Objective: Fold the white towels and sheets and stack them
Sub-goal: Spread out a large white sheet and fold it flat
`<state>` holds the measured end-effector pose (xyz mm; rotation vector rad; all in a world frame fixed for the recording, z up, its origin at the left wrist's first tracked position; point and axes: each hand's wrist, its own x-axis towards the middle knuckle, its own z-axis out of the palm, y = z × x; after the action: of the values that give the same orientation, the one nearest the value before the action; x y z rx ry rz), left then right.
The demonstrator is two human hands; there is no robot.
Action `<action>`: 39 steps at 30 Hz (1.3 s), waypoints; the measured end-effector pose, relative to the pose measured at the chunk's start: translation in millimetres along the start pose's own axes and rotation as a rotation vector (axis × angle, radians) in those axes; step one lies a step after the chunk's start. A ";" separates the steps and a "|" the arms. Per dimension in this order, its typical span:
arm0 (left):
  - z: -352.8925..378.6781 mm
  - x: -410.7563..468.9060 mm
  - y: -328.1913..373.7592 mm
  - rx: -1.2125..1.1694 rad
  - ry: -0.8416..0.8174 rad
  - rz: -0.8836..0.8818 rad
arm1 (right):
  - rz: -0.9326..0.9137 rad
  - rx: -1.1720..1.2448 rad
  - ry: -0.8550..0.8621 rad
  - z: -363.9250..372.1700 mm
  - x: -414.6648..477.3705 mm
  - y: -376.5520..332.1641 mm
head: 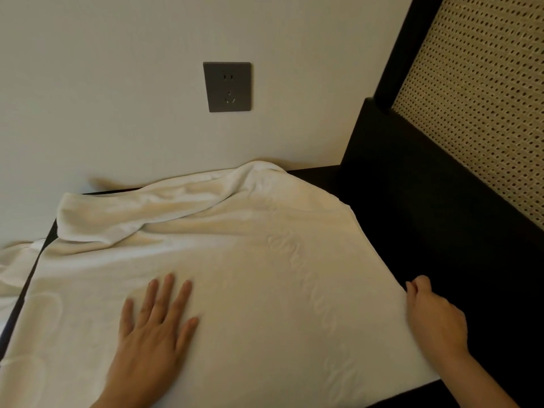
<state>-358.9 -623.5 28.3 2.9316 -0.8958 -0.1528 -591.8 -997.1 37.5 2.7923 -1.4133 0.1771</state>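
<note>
The left hand (pixel 156 322) lies flat, fingers spread, on the white terry towel (pixel 235 245); the right hand (pixel 432 316) pinches its edge.

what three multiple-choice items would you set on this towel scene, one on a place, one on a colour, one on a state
1. Where is the wall socket?
A. on the wall above the white towel
B. on the cane panel
C. on the floor

2. What colour is the socket's plate?
A. white
B. dark grey
C. red

3. How does the left hand lie?
A. flat on the towel, fingers spread
B. curled into a fist
C. pinching a corner

Answers: 1 A, it sits on the wall over the towel's bunched far edge; 2 B, the plate is dark grey against the pale wall; 3 A, its palm rests on the towel with fingers straight.
</note>
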 end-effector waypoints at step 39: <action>-19.6 107.1 44.6 -0.283 0.025 0.247 | 0.270 0.649 -0.358 -6.5 91.1 -51.4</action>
<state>-293.0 -719.6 44.3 2.5362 -1.1204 -0.2076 -497.6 -1039.3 55.7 3.2325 -2.1544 0.1664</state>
